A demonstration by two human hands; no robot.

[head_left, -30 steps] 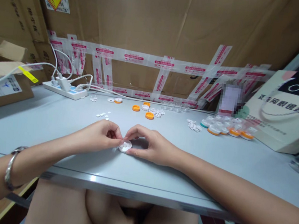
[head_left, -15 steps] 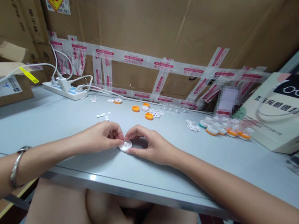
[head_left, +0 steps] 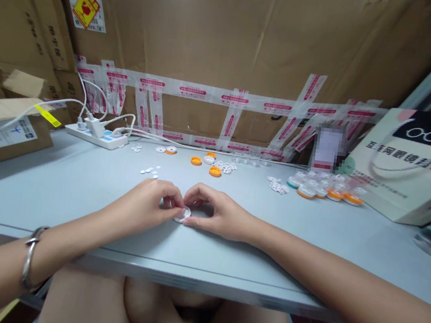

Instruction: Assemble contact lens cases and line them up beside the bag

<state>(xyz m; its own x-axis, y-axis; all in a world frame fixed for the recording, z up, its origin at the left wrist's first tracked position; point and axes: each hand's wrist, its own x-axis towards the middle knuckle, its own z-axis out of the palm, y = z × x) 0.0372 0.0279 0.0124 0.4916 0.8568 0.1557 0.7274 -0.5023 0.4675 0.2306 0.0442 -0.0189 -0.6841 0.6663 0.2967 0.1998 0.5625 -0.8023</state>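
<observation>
The right hand [head_left: 224, 215] spans the white disc [head_left: 182, 217], its grip closed about the rim, thumb on the near right edge and fingers curled toward the far side; the left hand [head_left: 157, 201] has thumb and forefinger tips at the disc's left and upper face, though whether that grip pinches a smaller part I cannot tell.

The disc is between the hands at the near middle of the worktop [head_left: 78, 192], resting on it or barely above; it looks like thin, hard plastic, so probably light, stiff and a little slippery; the rim seems the best hold, from opposite sides, with light pressure, since a hard squeeze could make it skid or crack.

Farther out, white dots [head_left: 149, 170] lie to the left; orange rings [head_left: 214, 172] and printed pieces [head_left: 225, 168] sit at the far middle; clear-topped units [head_left: 306, 192] cluster at far right, beside the bag [head_left: 402, 174].
</observation>
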